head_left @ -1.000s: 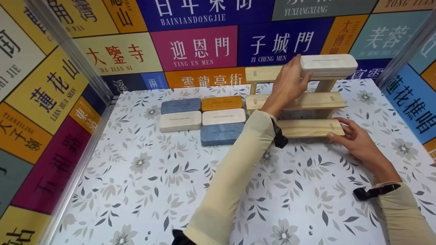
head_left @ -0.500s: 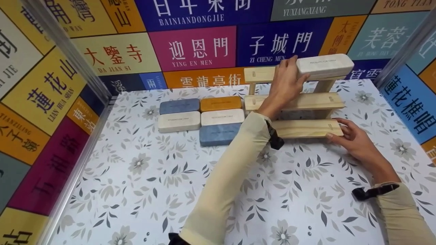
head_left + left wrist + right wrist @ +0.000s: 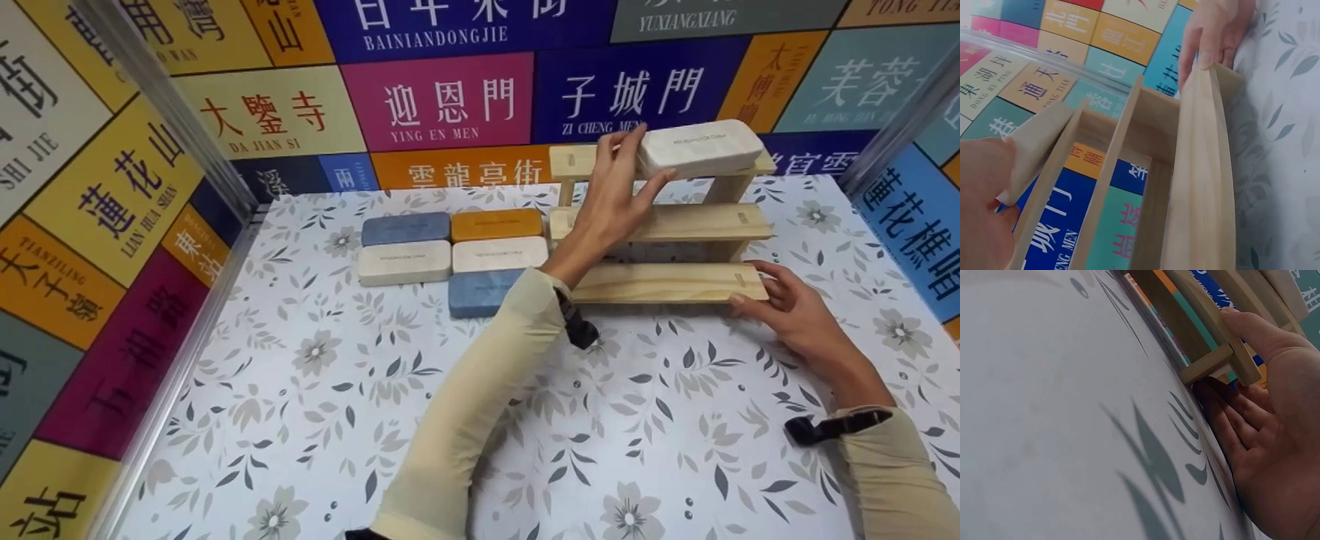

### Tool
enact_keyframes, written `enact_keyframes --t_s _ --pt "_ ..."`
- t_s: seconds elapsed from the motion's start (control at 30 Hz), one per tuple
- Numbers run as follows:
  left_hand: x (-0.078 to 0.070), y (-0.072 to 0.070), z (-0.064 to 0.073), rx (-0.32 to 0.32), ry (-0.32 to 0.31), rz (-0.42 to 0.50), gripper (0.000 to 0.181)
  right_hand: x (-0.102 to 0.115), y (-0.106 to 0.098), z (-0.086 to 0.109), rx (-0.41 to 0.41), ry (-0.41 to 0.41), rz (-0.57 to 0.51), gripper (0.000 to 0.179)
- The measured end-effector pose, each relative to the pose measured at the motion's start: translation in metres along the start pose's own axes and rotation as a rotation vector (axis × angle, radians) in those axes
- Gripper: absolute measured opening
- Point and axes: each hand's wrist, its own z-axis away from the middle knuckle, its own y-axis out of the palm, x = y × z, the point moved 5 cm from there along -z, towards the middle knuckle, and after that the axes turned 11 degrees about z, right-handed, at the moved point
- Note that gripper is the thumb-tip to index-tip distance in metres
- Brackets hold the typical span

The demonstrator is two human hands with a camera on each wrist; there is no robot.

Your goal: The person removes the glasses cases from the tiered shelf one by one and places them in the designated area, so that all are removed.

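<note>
A white oblong case (image 3: 701, 147) with rounded corners and small print sits at the top tier of a three-tier wooden rack (image 3: 667, 283), slightly slanted. My left hand (image 3: 611, 199) grips the case at its left end, thumb in front and fingers behind. In the left wrist view the same case (image 3: 1039, 149) leans over the top board's edge. My right hand (image 3: 810, 322) holds the right end of the lowest board. The right wrist view shows its thumb on the board (image 3: 1244, 363) and the other fingers curled beneath.
Left of the rack, several similar cases lie side by side: blue (image 3: 405, 228), orange (image 3: 496, 224), white (image 3: 405, 262), another white (image 3: 500, 255) and a second blue (image 3: 480, 293). They rest on a flower-patterned tabletop (image 3: 315, 420). Panels with printed lettering (image 3: 435, 101) enclose the back and sides.
The left hand has shifted the white case leftward along the top tier, and the case has turned a little. My right hand keeps its hold on the rack's lowest board.
</note>
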Motion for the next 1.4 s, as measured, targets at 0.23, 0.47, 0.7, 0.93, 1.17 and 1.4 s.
enact_keyframes --t_s 0.23,0.47,0.7,0.93,1.17,1.4 --pt "0.006 -0.023 0.011 -0.062 -0.052 0.232 0.07 0.002 0.0 0.001 0.0 0.005 0.007 0.071" --pt "0.017 -0.043 0.028 -0.074 -0.095 0.333 0.07 0.002 0.001 0.0 -0.014 0.054 0.081 0.073" --pt "0.022 -0.055 0.044 -0.064 -0.105 0.36 0.075 -0.001 -0.001 0.0 0.0 -0.006 -0.048 0.071" --pt "0.03 -0.073 0.059 -0.12 -0.076 0.444 0.072 -0.003 0.002 -0.001 -0.003 -0.033 -0.1 0.068" --pt "0.038 -0.096 0.076 -0.163 -0.039 0.537 0.072 -0.001 0.002 -0.001 -0.005 -0.029 -0.096 0.069" --pt "0.046 -0.12 0.092 -0.154 -0.017 0.683 0.071 -0.003 0.0 -0.001 -0.008 -0.017 -0.06 0.071"
